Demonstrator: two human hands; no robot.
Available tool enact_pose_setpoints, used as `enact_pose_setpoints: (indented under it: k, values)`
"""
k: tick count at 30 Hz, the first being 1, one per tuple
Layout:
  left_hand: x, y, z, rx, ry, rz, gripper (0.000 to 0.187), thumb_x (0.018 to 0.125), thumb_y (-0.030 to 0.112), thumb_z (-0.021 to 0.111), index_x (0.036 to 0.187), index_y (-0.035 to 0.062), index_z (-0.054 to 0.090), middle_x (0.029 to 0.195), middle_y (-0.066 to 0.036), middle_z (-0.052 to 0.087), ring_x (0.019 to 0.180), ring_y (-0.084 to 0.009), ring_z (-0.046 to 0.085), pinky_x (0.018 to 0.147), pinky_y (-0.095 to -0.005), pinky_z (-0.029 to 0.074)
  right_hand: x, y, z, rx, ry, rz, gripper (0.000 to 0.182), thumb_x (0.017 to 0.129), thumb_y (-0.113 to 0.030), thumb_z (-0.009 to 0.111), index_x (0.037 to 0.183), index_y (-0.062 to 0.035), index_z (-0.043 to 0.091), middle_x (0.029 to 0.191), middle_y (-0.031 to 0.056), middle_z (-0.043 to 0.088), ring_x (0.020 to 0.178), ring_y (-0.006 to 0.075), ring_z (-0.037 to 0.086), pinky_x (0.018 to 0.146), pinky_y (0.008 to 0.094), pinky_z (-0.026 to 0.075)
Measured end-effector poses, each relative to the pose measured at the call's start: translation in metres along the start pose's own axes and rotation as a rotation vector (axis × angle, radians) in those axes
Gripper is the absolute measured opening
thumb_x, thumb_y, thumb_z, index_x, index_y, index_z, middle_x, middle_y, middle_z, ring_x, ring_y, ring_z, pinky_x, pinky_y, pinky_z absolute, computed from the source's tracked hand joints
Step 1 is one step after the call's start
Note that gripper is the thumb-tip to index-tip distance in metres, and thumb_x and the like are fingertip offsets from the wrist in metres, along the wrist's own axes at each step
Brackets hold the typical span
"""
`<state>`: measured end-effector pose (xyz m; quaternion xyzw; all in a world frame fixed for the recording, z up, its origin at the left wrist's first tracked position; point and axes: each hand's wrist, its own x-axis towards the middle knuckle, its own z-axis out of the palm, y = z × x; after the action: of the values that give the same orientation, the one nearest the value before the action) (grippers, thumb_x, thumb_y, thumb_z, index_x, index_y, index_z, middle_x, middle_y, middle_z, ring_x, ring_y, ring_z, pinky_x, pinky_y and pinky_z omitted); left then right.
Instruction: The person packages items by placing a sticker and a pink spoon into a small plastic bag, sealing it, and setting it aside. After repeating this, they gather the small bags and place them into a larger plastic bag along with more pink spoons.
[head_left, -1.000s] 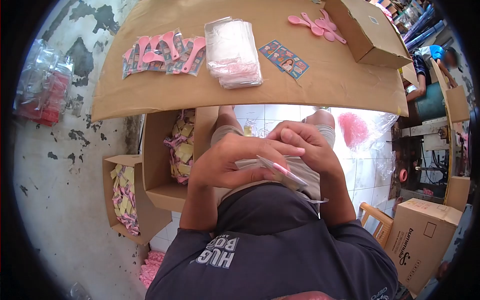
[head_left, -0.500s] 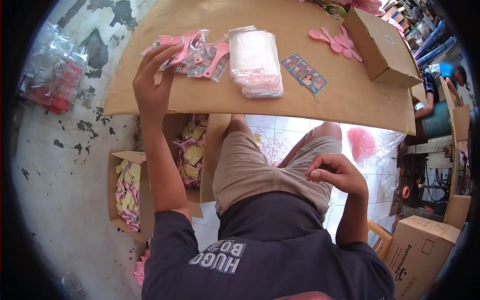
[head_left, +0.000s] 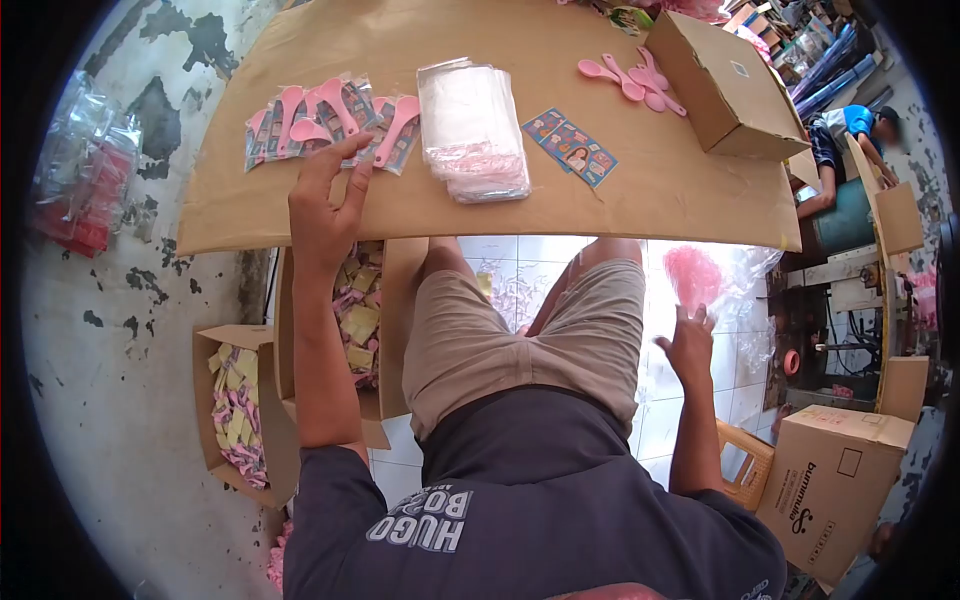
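My left hand [head_left: 328, 198] is over the table's front edge, empty, its thumb and fingers apart. Just beyond its fingertips lie several clear packets with pink spoons [head_left: 290, 110] and printed cards in them. To their right is a stack of clear plastic bags [head_left: 470, 125], followed by blue printed cards [head_left: 570, 147]. Loose pink spoons [head_left: 638, 82] sit farther right. Below table level, my right hand [head_left: 690, 345] reaches forward with fingers spread, holding nothing I can see. It is close to a pink bundle [head_left: 693, 277] in clear plastic.
A closed cardboard box [head_left: 725, 90] stands at the table's [head_left: 400, 25] right side. Two open cartons of pink and yellow pieces [head_left: 237, 405] are below left. Another carton [head_left: 835, 490] stands at lower right, near an orange stool [head_left: 745, 465]. A person [head_left: 850, 150] bends over at far right.
My left hand has let go of a spoon packet, which now lies among the others, and has drawn back towards me. My right hand has moved from my lap outward to the pink bundle, fingers opening.
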<state>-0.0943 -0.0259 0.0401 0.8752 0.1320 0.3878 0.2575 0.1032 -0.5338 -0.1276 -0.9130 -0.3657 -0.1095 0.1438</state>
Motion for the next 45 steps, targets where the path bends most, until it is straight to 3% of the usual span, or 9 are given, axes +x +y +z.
enact_pose_setpoints:
  k: [3,5,7,9,14,21,26,35,45]
  values:
    - [-0.001,0.008,0.012,-0.063,0.021,-0.089,0.024,0.100,0.018,0.066,0.119,0.0046,0.072,0.104,-0.010,0.074,0.091,-0.0167,0.067,0.081,-0.0315,0.051,0.020,-0.023,-0.048,0.442,-0.544,0.588,0.035,0.095,-0.026,0.072,0.113,0.0036,0.069,0.088,0.0213,0.074,0.072,0.0226,0.074,0.064,0.0327,0.058]
    - [0.007,0.012,0.024,-0.085,0.025,-0.108,0.023,0.099,0.019,0.068,0.115,0.0042,0.073,0.096,-0.010,0.074,0.082,-0.0161,0.066,0.072,-0.0309,0.050,0.050,-0.057,-0.086,0.432,-0.579,0.609,0.031,0.097,-0.026,0.071,0.110,0.0015,0.071,0.089,0.0166,0.075,0.074,0.0175,0.073,0.063,0.0315,0.057]
    - [0.013,0.012,0.040,-0.180,0.044,-0.210,0.024,0.099,0.022,0.069,0.112,0.0020,0.073,0.084,-0.007,0.068,0.070,-0.0118,0.058,0.063,-0.0284,0.047,0.090,-0.081,-0.121,0.664,-0.667,0.116,0.028,0.098,-0.025,0.070,0.107,0.0014,0.072,0.086,0.0109,0.075,0.074,0.0138,0.073,0.061,0.0293,0.055]
    - [0.022,0.013,0.052,-0.174,0.066,-0.193,0.025,0.099,0.022,0.069,0.112,0.0017,0.073,0.081,-0.006,0.066,0.068,-0.0108,0.055,0.062,-0.0276,0.046,0.134,-0.092,-0.142,1.007,-0.656,0.198,0.028,0.097,-0.026,0.070,0.107,0.0008,0.071,0.090,0.0087,0.075,0.081,0.0126,0.072,0.065,0.0278,0.054]
    - [0.022,0.019,0.063,-0.164,0.174,-0.099,0.024,0.099,0.021,0.070,0.112,0.0014,0.072,0.076,-0.004,0.061,0.065,-0.0095,0.051,0.060,-0.0264,0.044,0.290,-0.071,-0.124,0.530,0.127,-0.233,0.045,0.096,-0.038,0.068,0.126,-0.0056,0.065,0.122,0.0179,0.068,0.116,0.0281,0.064,0.096,0.0380,0.051]
    - [-0.044,0.036,0.021,-0.239,0.242,-0.265,0.022,0.101,0.016,0.066,0.118,0.0021,0.070,0.088,0.003,0.062,0.073,-0.0059,0.052,0.064,-0.0236,0.044,0.398,-0.047,-0.016,0.050,-0.066,-0.117,0.079,0.087,-0.061,0.069,0.149,-0.0162,0.053,0.151,0.0329,0.044,0.146,0.0449,0.037,0.117,0.0502,0.036]
    - [-0.094,0.029,-0.009,-0.264,0.332,-0.370,0.020,0.104,0.013,0.061,0.117,0.0002,0.070,0.093,0.001,0.064,0.077,-0.0047,0.052,0.069,-0.0212,0.045,0.369,-0.087,-0.004,0.215,0.134,-0.289,0.052,0.100,-0.039,0.060,0.143,-0.0087,0.056,0.142,0.0157,0.059,0.127,0.0363,0.057,0.106,0.0424,0.047]
    - [-0.093,0.043,0.002,-0.337,0.327,-0.525,0.025,0.106,0.019,0.058,0.116,-0.0029,0.068,0.082,0.002,0.059,0.069,-0.0031,0.045,0.061,-0.0194,0.036,0.341,-0.113,-0.027,0.516,0.153,-0.310,0.044,0.098,-0.025,0.065,0.136,-0.0045,0.058,0.130,0.0201,0.065,0.117,0.0363,0.065,0.099,0.0439,0.052]
    - [0.057,0.021,0.053,-0.064,-0.050,-0.503,0.047,0.096,0.042,0.072,0.099,-0.0046,0.070,0.077,-0.006,0.068,0.067,-0.0102,0.061,0.063,-0.0290,0.049,0.344,-0.097,-0.018,0.581,0.439,-0.193,0.026,0.098,-0.015,0.063,0.118,0.0006,0.065,0.115,0.0190,0.072,0.107,0.0305,0.071,0.090,0.0399,0.056]
